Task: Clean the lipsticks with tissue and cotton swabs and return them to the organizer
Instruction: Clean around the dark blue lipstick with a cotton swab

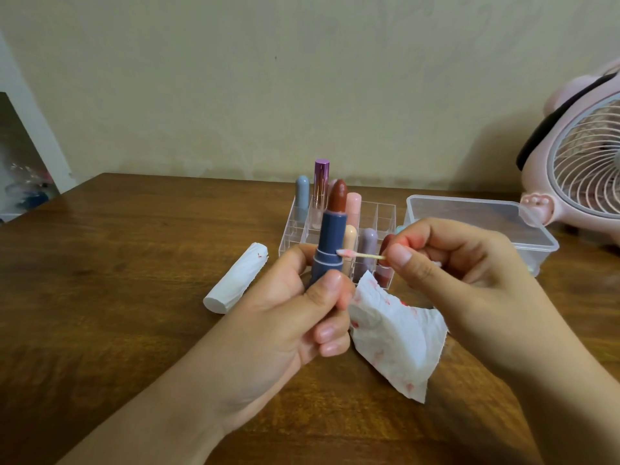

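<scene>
Wooden table under both my hands. Pink fan far off to the right of my right hand, past the box. Clear lidded plastic box just behind my right hand, lid on. Clear organizer directly behind my left hand, divided into compartments; about 5 capped lipsticks stand upright in it, among them a purple metallic one at the back and a grey-blue one to its left. Crumpled tissue, smeared red, lies on the table between and below my 2 hands, touching the fingers of my left. Rolled white tissue lies on the table left of my left hand, a small red mark near its far end. My left hand wraps the base of the navy lipstick, held upright, uncapped, brown-red bullet fully extended. My right hand pinches the cotton swab by its stick between thumb and forefinger, held level; the pink-stained tip touches the right side of the lipstick's tube, at the collar just above my left fingers.
</scene>
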